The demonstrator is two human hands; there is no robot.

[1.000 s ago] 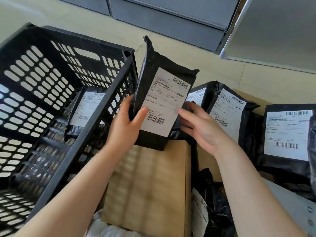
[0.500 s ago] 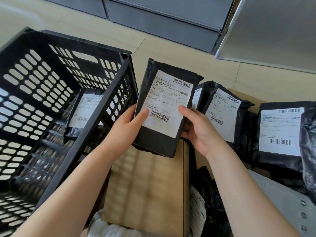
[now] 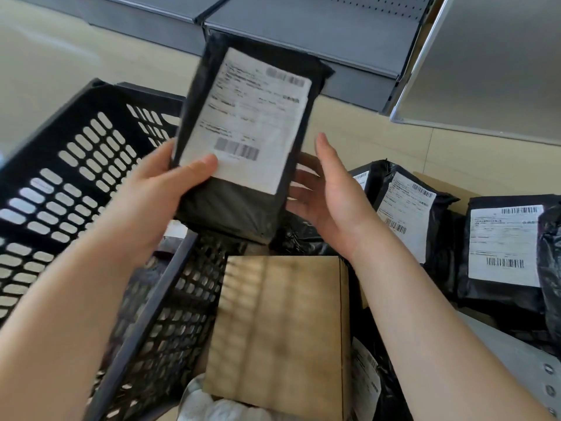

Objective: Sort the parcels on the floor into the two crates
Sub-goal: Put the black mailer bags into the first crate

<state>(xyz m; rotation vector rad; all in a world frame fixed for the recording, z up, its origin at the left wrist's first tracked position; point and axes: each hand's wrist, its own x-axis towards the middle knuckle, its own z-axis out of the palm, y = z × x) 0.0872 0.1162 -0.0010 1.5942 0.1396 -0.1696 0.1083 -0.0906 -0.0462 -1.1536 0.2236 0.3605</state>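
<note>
A black plastic-wrapped parcel (image 3: 243, 141) with a white shipping label is held upright in front of me, blurred by motion. My left hand (image 3: 158, 189) grips its lower left edge, thumb across the label. Just right of the parcel, my right hand (image 3: 331, 192) is spread with the palm facing it, and I cannot tell whether the fingertips touch. A black slotted crate (image 3: 76, 183) stands at the left, below and beside the parcel. Two more black labelled parcels lie at the right: one (image 3: 406, 214) leaning, another (image 3: 504, 247) beside it.
A brown cardboard box (image 3: 279, 329) lies flat between my forearms, against the crate's near wall. Another black bag (image 3: 373, 381) and a white bag (image 3: 212, 405) lie at the bottom. Grey metal shelving (image 3: 303, 31) runs along the back, and a grey panel (image 3: 485, 56) stands at the upper right.
The parcel has risen and moved left toward the crate. My right hand has let go of its right edge and spread; the left hand still holds it.
</note>
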